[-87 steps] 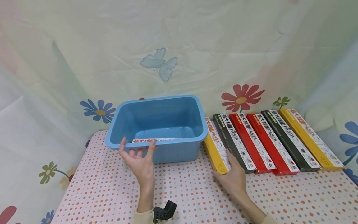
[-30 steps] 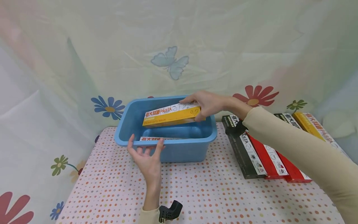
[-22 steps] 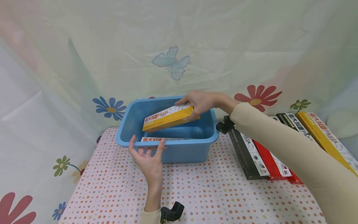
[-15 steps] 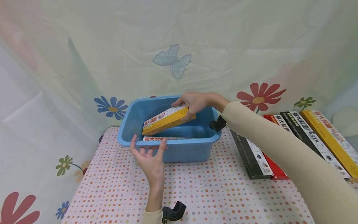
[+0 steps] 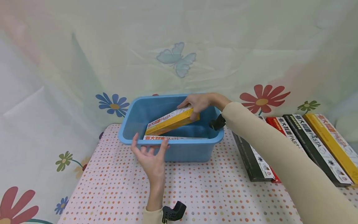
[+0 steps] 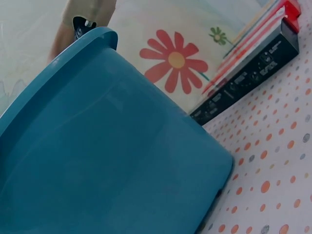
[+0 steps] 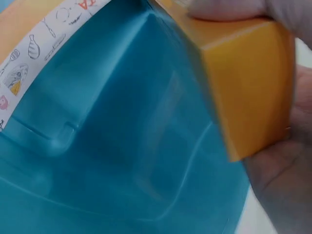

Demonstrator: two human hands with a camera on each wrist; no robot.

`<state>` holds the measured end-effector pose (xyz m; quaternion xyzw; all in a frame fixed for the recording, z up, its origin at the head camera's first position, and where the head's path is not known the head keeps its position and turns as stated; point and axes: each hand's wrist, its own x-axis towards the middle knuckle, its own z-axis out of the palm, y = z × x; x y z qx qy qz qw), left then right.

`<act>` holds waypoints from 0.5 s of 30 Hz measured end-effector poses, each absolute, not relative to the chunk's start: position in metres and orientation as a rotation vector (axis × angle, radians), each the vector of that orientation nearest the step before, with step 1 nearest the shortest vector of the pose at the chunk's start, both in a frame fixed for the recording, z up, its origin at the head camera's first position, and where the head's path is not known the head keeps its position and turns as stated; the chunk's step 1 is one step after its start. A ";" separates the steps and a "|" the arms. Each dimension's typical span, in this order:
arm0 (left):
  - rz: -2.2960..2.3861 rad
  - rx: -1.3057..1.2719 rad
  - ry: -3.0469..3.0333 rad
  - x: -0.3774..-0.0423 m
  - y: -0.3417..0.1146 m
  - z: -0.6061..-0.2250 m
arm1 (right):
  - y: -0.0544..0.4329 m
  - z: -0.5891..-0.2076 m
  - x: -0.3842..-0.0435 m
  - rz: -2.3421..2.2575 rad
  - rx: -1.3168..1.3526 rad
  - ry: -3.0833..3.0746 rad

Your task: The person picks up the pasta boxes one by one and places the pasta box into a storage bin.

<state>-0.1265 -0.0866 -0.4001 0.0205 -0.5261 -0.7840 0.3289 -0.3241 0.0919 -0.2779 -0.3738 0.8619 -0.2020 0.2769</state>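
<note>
A blue plastic tub (image 5: 188, 153) stands on the dotted table. My left hand (image 5: 152, 163) holds its front rim, with the thumb and a finger over the edge and other fingers below it. Inside the tub, my right hand (image 5: 199, 102) grips the right end of a yellow pasta box (image 5: 172, 122). That box is tilted, its left end low beside another pasta box (image 5: 156, 137) lying along the front wall. In the right wrist view, fingers and thumb pinch the end of the yellow box (image 7: 251, 87). The left wrist view shows the tub's outer wall (image 6: 112, 146); the left hand is out of it.
To the right lies a row of pasta boxes: a dark one (image 5: 249, 160) nearest the tub, red ones (image 5: 275, 123), another dark one (image 5: 313, 146) and a yellow one (image 5: 330, 144) at the far end. The right sleeve (image 5: 268, 146) covers part of the row. A patterned curtain (image 5: 112, 56) hangs behind.
My right hand has lifted the yellow pasta box from the row's left end and carried it left into the tub. Lately its left end has sunk lower. My left hand keeps its hold.
</note>
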 end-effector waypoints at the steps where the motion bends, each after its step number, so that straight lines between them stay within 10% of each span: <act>1: -2.054 0.052 -1.376 -0.126 -0.086 -0.400 | 0.093 -0.279 -0.326 -0.521 -0.995 2.312; 15: -2.058 0.052 -1.381 -0.124 -0.081 -0.402 | 0.104 -0.291 -0.334 -0.455 -0.967 2.291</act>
